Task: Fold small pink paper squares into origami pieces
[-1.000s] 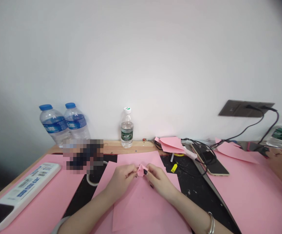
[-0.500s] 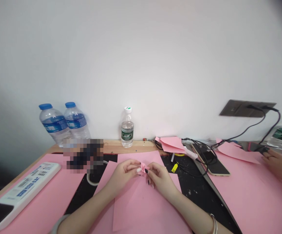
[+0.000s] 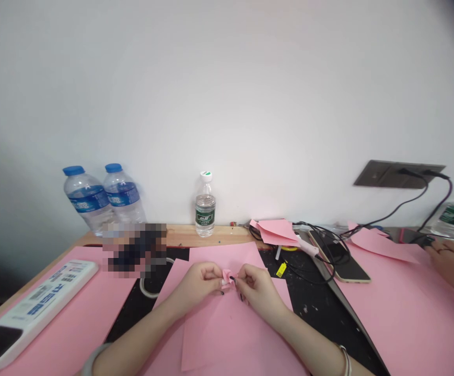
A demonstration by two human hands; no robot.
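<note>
A small piece of folded pink paper (image 3: 227, 277) is pinched between both hands, above the pink sheets (image 3: 227, 329) in the middle of the table. My left hand (image 3: 202, 280) grips its left side with thumb and fingers closed. On the other side, my right hand (image 3: 256, 286) pinches the paper with bent fingers. The fingertips cover much of the piece, so its exact folds cannot be made out.
Behind my hands stands a small water bottle (image 3: 205, 211); two larger bottles (image 3: 123, 196) lean at the left. A white boxy device (image 3: 42, 308) lies left. Cables, a phone (image 3: 352, 269) and folded pink paper (image 3: 277, 232) sit right. Another person's hand (image 3: 452, 263) is at far right.
My fingers have shifted their hold on the folded paper, which has turned and sits slightly lower and further left. The other person's hand at far right has moved a little.
</note>
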